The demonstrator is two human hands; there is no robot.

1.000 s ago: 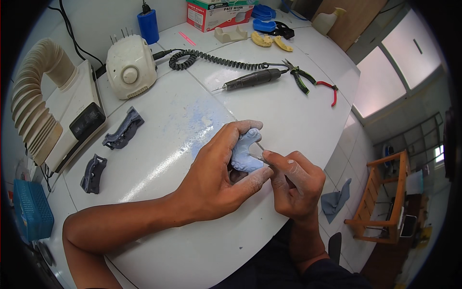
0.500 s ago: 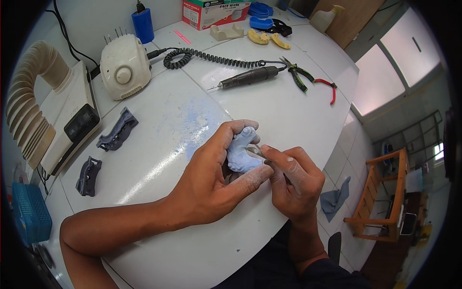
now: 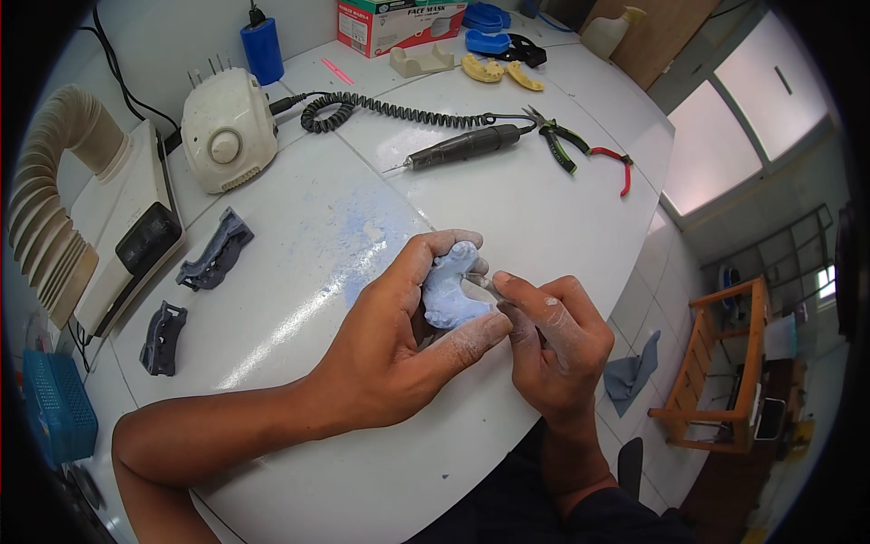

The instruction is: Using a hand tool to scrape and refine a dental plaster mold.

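Observation:
A light-blue horseshoe-shaped dental cast (image 3: 444, 296) is held above the white table. My left hand (image 3: 390, 335) wraps round it, with the thumb along the near side and the index finger over the far end. In my right hand (image 3: 557, 349), thumb and fingers pinch a slim metal hand tool (image 3: 480, 282). Its tip reaches into the inner curve of the cast; its handle is mostly hidden by the fingers, so its exact kind does not show. Pale dust coats the fingers of both hands.
Blue powder (image 3: 358, 240) lies beyond my left hand. A rotary handpiece (image 3: 467, 147), pliers (image 3: 557, 140), a white control unit (image 3: 227, 131) and a hose-fitted dust extractor (image 3: 136, 227) stand farther off. Two dark trough-shaped moulds (image 3: 216, 249) lie at left. The table's curved edge is at right.
The tool's tip has shifted slightly within the curve of the cast, and the cast has tilted a little. Both hands keep their grip; the whole view has moved slightly.

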